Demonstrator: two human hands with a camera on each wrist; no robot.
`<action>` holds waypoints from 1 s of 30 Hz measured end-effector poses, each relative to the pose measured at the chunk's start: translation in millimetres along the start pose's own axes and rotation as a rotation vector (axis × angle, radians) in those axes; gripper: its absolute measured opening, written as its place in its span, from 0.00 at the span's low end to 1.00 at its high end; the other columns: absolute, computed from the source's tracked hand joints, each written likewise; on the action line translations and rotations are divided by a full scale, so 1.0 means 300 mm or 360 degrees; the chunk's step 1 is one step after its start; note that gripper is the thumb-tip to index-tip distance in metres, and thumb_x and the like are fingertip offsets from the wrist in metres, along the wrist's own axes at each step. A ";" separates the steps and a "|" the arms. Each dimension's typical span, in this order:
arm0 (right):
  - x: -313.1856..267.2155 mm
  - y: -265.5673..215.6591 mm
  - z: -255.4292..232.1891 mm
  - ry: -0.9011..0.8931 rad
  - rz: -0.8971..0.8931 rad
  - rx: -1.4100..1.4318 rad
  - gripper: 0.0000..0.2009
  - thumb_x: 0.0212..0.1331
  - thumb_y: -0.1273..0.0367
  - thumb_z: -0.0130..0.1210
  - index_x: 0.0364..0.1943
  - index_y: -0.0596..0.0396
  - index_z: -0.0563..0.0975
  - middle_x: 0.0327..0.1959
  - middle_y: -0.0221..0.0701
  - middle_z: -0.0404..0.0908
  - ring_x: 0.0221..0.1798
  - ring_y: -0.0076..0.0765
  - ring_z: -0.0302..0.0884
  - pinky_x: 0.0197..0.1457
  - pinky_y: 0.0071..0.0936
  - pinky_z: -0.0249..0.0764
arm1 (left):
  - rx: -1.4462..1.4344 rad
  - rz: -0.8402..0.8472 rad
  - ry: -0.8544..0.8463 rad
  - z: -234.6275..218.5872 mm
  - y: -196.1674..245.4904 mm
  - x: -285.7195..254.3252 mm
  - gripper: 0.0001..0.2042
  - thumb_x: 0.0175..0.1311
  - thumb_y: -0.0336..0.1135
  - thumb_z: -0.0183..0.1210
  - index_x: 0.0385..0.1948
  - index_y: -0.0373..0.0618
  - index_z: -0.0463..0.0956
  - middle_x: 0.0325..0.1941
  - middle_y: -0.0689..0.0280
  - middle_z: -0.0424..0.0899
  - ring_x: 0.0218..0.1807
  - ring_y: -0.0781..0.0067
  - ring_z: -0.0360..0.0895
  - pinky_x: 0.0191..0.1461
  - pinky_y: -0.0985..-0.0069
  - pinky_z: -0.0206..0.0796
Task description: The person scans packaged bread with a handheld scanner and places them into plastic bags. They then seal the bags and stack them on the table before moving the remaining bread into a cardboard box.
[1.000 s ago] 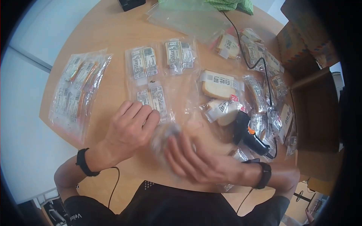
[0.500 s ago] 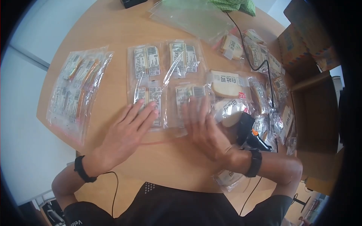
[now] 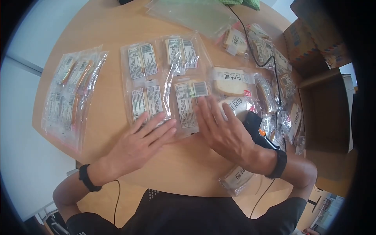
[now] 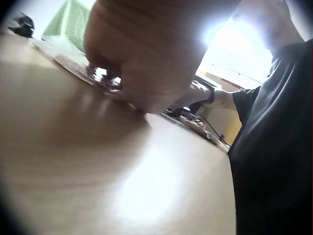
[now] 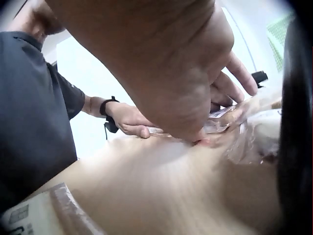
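Observation:
A large clear bag (image 3: 164, 84) lies flat on the wooden table, with four labelled bread packs showing through it in two rows. My left hand (image 3: 137, 150) rests with spread fingers on its near-left edge, by the lower-left pack (image 3: 147, 102). Fingers extended, my right hand (image 3: 231, 137) touches the lower-right pack (image 3: 185, 105) at its right side. In the left wrist view the back of my left hand (image 4: 146, 54) hides what its fingers touch. In the right wrist view my right hand (image 5: 171, 73) reaches down to the bag's edge.
At the left lies another filled bag (image 3: 72, 94). Loose bread packs (image 3: 231, 81) and a black scanner (image 3: 256, 127) with a cable are on the right, beside an open cardboard box (image 3: 327, 113). Empty clear bags (image 3: 192, 17) lie at the back; one pack (image 3: 237, 179) lies near the front edge.
My right hand has let go of the blurred pack it held, and a fourth pack now shows at the bag's lower right. Both hands have flattened onto the bag.

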State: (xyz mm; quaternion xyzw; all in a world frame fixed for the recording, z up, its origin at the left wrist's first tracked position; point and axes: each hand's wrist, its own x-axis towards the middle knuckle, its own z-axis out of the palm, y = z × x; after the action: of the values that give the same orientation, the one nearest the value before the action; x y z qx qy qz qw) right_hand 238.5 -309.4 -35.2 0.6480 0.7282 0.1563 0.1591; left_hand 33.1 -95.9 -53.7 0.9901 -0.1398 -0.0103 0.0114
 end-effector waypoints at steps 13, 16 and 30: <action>-0.068 -0.027 -0.012 0.0182 -0.0312 0.0142 0.25 0.68 0.65 0.52 0.65 0.64 0.78 0.70 0.55 0.75 0.71 0.66 0.73 0.50 0.44 0.85 | -0.0099 -0.0065 0.0267 -0.031 -0.097 -0.169 0.22 0.66 0.32 0.67 0.61 0.39 0.77 0.76 0.52 0.73 0.77 0.41 0.69 0.78 0.41 0.64; -0.059 -0.005 -0.013 0.0129 -0.0398 -0.0055 0.22 0.67 0.66 0.52 0.61 0.65 0.81 0.68 0.54 0.76 0.69 0.64 0.75 0.42 0.36 0.85 | 0.0183 0.0124 0.0339 0.001 -0.092 -0.179 0.14 0.67 0.31 0.64 0.51 0.40 0.80 0.71 0.55 0.79 0.73 0.47 0.76 0.73 0.48 0.71; -0.059 0.021 0.004 0.0240 0.1098 0.2414 0.09 0.75 0.69 0.61 0.43 0.63 0.79 0.59 0.40 0.78 0.40 0.27 0.83 0.44 0.26 0.79 | -0.0540 -0.0461 0.0457 -0.005 -0.085 -0.204 0.17 0.64 0.29 0.71 0.52 0.41 0.77 0.68 0.49 0.77 0.70 0.46 0.76 0.70 0.59 0.70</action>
State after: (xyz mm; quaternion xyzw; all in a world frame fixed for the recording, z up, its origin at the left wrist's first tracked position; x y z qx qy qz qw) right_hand 246.4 -326.1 -33.0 0.7537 0.4053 -0.2933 -0.4262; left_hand -18.5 -54.5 -52.0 0.9750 0.0101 0.1055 0.1953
